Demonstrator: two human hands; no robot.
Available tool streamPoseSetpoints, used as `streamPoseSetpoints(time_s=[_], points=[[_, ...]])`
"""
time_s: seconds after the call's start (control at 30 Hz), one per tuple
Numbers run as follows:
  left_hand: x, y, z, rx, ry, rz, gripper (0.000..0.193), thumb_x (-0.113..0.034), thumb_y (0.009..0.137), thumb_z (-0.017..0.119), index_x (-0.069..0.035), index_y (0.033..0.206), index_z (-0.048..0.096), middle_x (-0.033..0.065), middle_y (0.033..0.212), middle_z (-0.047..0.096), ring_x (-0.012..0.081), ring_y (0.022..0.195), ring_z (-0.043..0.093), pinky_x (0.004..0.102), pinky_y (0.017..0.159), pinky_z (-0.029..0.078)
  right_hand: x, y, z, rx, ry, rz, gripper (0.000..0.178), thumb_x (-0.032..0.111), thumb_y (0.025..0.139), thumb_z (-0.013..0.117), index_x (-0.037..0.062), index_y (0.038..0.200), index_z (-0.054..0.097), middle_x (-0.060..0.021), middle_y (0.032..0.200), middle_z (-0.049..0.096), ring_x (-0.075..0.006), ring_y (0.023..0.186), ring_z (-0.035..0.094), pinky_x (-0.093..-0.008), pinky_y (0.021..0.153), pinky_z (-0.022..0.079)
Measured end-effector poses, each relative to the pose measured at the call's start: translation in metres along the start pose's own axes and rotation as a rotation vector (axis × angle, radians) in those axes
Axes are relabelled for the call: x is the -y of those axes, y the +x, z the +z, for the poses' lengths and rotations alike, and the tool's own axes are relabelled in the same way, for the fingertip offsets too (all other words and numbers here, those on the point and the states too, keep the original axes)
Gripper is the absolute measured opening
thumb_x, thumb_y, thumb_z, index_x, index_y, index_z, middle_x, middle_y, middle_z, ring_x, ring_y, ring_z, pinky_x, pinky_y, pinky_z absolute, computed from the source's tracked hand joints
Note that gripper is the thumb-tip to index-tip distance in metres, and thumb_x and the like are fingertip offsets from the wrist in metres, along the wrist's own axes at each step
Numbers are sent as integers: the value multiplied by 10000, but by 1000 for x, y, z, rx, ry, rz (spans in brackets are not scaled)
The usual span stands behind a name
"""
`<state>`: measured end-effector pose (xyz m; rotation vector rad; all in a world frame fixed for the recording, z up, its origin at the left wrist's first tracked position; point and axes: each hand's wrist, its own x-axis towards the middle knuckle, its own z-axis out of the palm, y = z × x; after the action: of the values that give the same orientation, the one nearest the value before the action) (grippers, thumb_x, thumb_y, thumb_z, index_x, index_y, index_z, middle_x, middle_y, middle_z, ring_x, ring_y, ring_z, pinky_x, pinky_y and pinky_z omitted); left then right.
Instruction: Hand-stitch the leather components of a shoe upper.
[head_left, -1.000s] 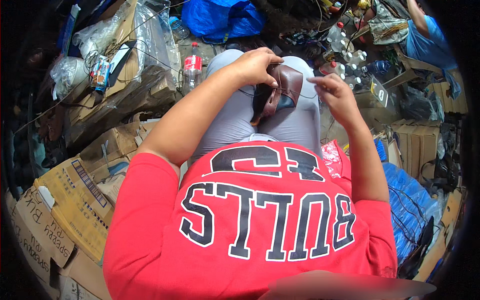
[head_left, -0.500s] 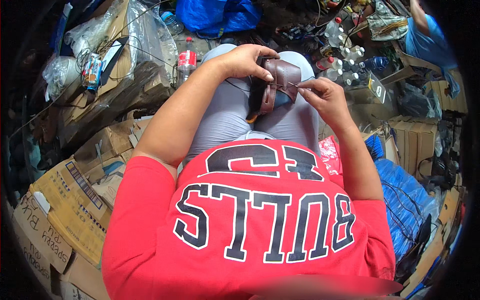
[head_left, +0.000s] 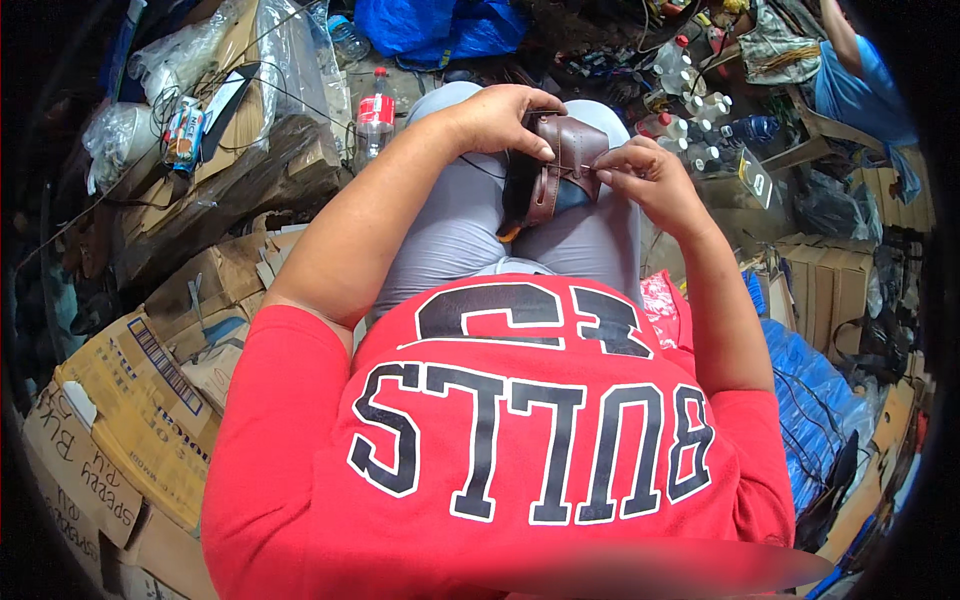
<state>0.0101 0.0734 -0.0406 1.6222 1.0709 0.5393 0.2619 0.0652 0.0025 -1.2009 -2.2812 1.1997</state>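
Observation:
A brown leather shoe (head_left: 582, 140) with a strap and pale stitching rests across my thighs. My left hand (head_left: 498, 118) is closed on its left side, the thumb pressed on the leather and the fingers over the far edge. At the shoe's right side, my right hand (head_left: 650, 183) pinches a thin needle-like piece (head_left: 590, 168) between thumb and forefinger, its tip against the strap. Too little of that piece shows to tell if it is a needle or a thread end. A dark cord (head_left: 484, 167) trails left from the shoe over my left thigh.
A red-capped bottle (head_left: 376, 125) stands left of my knees. Several bottles (head_left: 690, 105) cluster at the far right, near a person's blue garment (head_left: 860, 95). Cardboard (head_left: 150, 410) lies at the left, a blue plastic sheet (head_left: 805, 410) at the right, a blue bag (head_left: 440, 30) ahead.
My right hand has shifted slightly up, its fingertips now closer to the strap. My left hand keeps its hold, and the shoe has barely moved.

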Motion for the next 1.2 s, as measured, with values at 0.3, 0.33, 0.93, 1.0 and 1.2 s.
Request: streamPoseSetpoints(time_s=[0.3, 0.33, 0.93, 1.0, 1.2], points=[[-10, 2, 6, -131, 231, 50, 577, -125, 601, 789, -53, 1136, 586, 102, 1105, 617, 196, 1042, 561, 294, 918, 421, -22, 5, 25, -41, 394, 118, 116, 80, 779, 688, 29, 884, 682, -9, 821, 583, -91, 786, 527, -224, 710, 419], [-12, 2, 6, -142, 244, 23, 573, -121, 595, 791, -52, 1127, 589, 104, 1098, 620, 197, 1035, 564, 294, 915, 423, -23, 5, 29, -92, 397, 96, 107, 79, 776, 691, 29, 869, 681, -11, 824, 591, -92, 794, 528, -226, 722, 418], [-14, -3, 16, -269, 232, 11, 538, -147, 563, 810, -55, 1048, 596, 108, 976, 639, 233, 930, 605, 317, 831, 467, -16, 6, 36, -79, 508, 58, 86, 59, 783, 686, 20, 849, 648, 8, 815, 622, -55, 743, 539, -206, 661, 436], [-14, -8, 11, -244, 244, 25, 494, -145, 593, 785, -56, 1042, 599, 124, 1024, 615, 239, 974, 586, 316, 855, 453, -4, 3, 36, -216, 230, -64, 97, 62, 761, 694, 33, 850, 671, -22, 755, 606, -95, 700, 552, -244, 628, 438], [-26, -56, -2, -465, 342, 40, 268, -39, 759, 553, -45, 1023, 601, 131, 1004, 540, 252, 990, 521, 335, 881, 414, 13, -13, 32, -251, -68, -190, 214, 55, 718, 690, 103, 926, 701, -74, 705, 555, -196, 629, 550, -301, 604, 447]])
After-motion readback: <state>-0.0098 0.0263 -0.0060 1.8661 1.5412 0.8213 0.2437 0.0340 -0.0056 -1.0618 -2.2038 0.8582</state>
